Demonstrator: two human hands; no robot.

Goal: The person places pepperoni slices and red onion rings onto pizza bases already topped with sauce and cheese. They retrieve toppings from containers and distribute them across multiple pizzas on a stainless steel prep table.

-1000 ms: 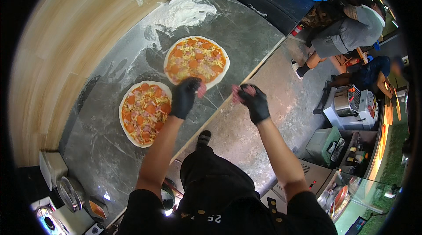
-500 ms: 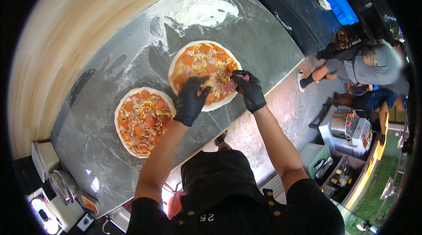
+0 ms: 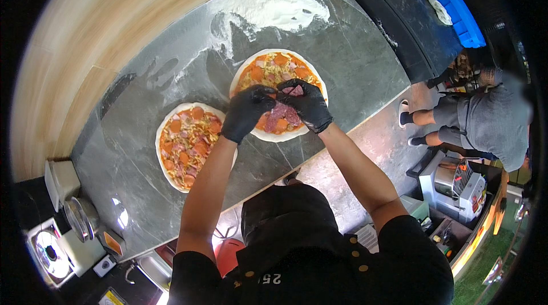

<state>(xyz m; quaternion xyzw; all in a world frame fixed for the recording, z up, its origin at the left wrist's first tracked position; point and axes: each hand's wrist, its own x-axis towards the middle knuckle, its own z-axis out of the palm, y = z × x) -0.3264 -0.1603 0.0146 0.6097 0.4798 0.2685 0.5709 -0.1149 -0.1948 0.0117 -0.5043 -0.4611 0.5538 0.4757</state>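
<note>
the round unbaked pizza with a pale dough rim [image 3: 275, 72] lies at the middle of the dark grey, stone-like counter [image 3: 354, 68], with orange-red round slices and shredded yellow cheese over its sauce. speckled dark-pink meat slices [image 3: 279, 116] lie on its near part, between the hands. the black-gloved right hand [image 3: 308, 108] is over the pizza's right side, fingers bent narrowly around a speckled pink-red slice [image 3: 294, 91]. the black-gloved left hand [image 3: 249, 112] is over its left side, fingers bent close together and just beside the right fingertips; i cannot tell whether anything is pinched in them.

a second round, topped, unbaked pizza [image 3: 185, 148] lies nearer and to the left, partly behind the left forearm. a loose heap of white flour [image 3: 279, 9] spreads at the far side. at the far right, a blue plastic tray [image 3: 465, 22] holds a flat pale dough piece [image 3: 438, 8].
</note>
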